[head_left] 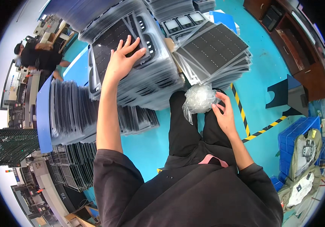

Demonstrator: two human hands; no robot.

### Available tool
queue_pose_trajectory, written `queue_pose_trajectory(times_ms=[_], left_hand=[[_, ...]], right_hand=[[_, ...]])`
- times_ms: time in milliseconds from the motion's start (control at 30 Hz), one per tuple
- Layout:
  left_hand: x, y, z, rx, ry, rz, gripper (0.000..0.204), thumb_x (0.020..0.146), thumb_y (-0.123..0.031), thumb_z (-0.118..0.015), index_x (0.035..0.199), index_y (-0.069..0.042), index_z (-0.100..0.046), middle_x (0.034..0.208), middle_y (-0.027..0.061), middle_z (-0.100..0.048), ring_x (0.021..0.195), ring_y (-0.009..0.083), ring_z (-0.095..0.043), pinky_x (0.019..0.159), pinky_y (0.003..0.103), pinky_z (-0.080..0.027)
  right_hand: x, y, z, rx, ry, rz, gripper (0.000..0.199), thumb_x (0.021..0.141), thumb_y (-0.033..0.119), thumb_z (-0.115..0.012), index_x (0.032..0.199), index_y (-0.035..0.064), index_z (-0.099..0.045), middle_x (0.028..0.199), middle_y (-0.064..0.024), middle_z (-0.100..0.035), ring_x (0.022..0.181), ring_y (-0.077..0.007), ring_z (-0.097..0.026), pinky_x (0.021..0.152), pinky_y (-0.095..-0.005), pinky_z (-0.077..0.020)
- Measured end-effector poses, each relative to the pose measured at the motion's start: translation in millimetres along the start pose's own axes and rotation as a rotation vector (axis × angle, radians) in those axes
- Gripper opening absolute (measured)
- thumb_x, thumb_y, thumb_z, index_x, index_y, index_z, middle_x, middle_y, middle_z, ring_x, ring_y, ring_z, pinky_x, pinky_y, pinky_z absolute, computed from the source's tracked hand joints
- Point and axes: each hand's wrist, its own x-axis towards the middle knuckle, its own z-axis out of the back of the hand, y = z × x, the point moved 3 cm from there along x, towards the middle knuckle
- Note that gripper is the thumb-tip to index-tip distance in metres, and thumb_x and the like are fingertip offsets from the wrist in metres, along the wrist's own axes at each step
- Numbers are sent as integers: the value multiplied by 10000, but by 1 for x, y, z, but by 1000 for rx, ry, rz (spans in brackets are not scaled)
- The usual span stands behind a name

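My left hand (125, 56) lies with its fingers spread on a black sheet (111, 41) with rows of small dots. That sheet sits on a tall stack of black sheets in clear plastic (147, 85); my forearm hides part of it. At my lap, the fingers and thumb of my right hand (224, 113) close on the right edge of a crumpled clear plastic bag (200, 99). Small pale contents show through the bag, too blurred to name. Just beyond it, a second pile of dotted black sheets (213, 47) lies fanned out.
Upright black sheets (73, 109) stand in a row at left beside a blue panel (44, 113). Blue crates (297, 136) and a dark bent panel (291, 94) are at right. Striped tape (240, 108) marks the floor. Another person (41, 56) is at far left.
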Motion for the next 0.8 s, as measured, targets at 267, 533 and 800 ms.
queue_pose_trajectory(times_ms=[267,533,800], left_hand=[[0,-1,-4,-57,-29,6,500,1012,-524,-578,1444,-277,-628,1641,71,-401,1576,329,-234,1269,559,-99],[-5,-12,-3,-130,-186,-65,408,923,-427,-737,1243,-176,-763,1507,42,-580,1524,355,-357,1263,584,-123],[-16,-45,-10,-103,-322,-340,118,982,-56,-664,976,46,-604,1167,166,-624,1014,334,-639,933,381,-501]], right_hand=[[1,5,0,12,-3,15,474,945,56,-688,1390,57,-527,1357,-94,-572,1287,-220,-559,1033,-382,-497],[-6,-9,5,9,-3,-42,471,947,58,-689,1390,53,-529,1350,-108,-576,1285,-228,-563,1021,-391,-511],[-7,7,1,-61,40,-39,463,971,58,-667,1410,58,-523,1394,-103,-570,1325,-217,-547,1048,-389,-487]])
